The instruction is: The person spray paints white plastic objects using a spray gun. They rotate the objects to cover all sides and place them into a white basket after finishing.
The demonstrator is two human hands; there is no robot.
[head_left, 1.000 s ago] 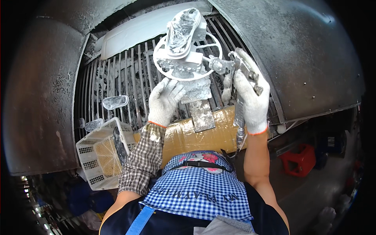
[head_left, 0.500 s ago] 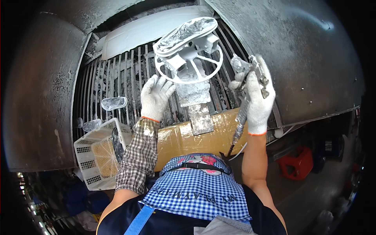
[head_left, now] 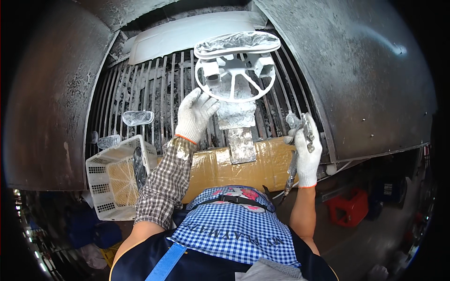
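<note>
Paint booth, slatted grate (head_left: pixel 154 89) caked in white overspray.

Left hand (head_left: pixel 196 114), white knit glove, fingers spread and laid against lower left rim of the spoked white wheel (head_left: pixel 233 77); touching, not gripping. Wheel sits on a foil-wrapped post (head_left: pixel 240 126), carrying an oval foil-wrapped piece (head_left: pixel 237 43) on top, tilted toward the viewer.

Right hand (head_left: pixel 305 152), gloved, closed around a spray gun (head_left: pixel 304 129), held low to the right of the post, well apart from the wheel, nozzle not aimed at it. Hose trailing down from the gun.

Judgement: turning the stand to present a fresh face. Best done with fingertips on the rim only, clear of the wrapped piece; slow, even turn; gun kept off to the side until the wheel settles.

Tape-wrapped cardboard ledge (head_left: pixel 267 164) at front edge. White plastic basket (head_left: pixel 115 180) at left; two clear oval pieces (head_left: pixel 137 117) resting on grate above it.
</note>
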